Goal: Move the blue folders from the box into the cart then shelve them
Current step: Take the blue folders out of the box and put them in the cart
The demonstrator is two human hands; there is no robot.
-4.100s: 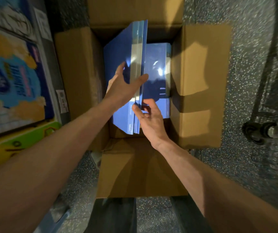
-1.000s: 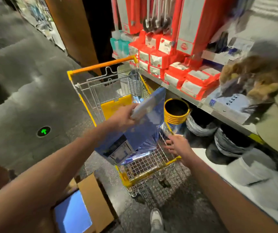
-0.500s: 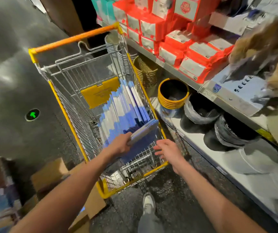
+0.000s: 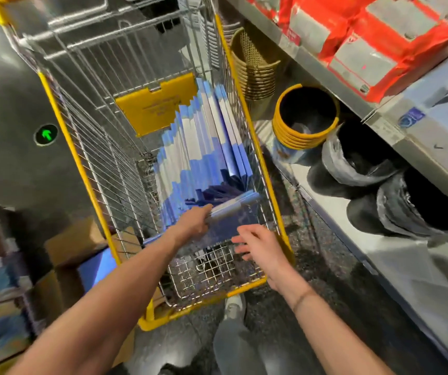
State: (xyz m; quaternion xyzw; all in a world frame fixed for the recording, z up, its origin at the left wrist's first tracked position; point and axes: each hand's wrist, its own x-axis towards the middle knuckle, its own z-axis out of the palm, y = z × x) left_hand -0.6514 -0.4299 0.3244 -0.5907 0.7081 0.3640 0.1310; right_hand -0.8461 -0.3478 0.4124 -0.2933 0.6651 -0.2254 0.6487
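Lowering a bundle of blue folders [image 4: 231, 220] into the cart [image 4: 206, 301]; loading step, not yet released.

- Left hand [image 4: 194, 223]: fingers curled round the bundle's upper left corner, gripping it by the top edge.
- Right hand [image 4: 258, 246]: fingers spread and holding nothing, just in front of the bundle's face. Cannot tell whether the fingertips touch it.
- Bundle is inside the basket at the near end. Its lower edge is hidden, so I cannot say whether it rests on the wire floor.
- A row of folders [image 4: 204, 150] already stands on edge further in, fanned and leaning toward the right-hand wall.
- Box [image 4: 74, 244] sits on the floor left of the cart, with a blue folder [image 4: 95, 266] showing inside. My reading: loading is partly done and shelving has not begun.

To do it well (judgement): set the bottom edge down first, steady the face with the flat of the free hand, and let go only once the bundle leans on the row. The covers look slick, so a loose bundle may splay or slide flat.

Orientation: the bundle stands near upright with its broad face toward the person. Its top edge, the long axis on view, runs across the cart's width and tilts up slightly to the right. The stored row runs lengthwise, so the bundle sits crosswise to it.
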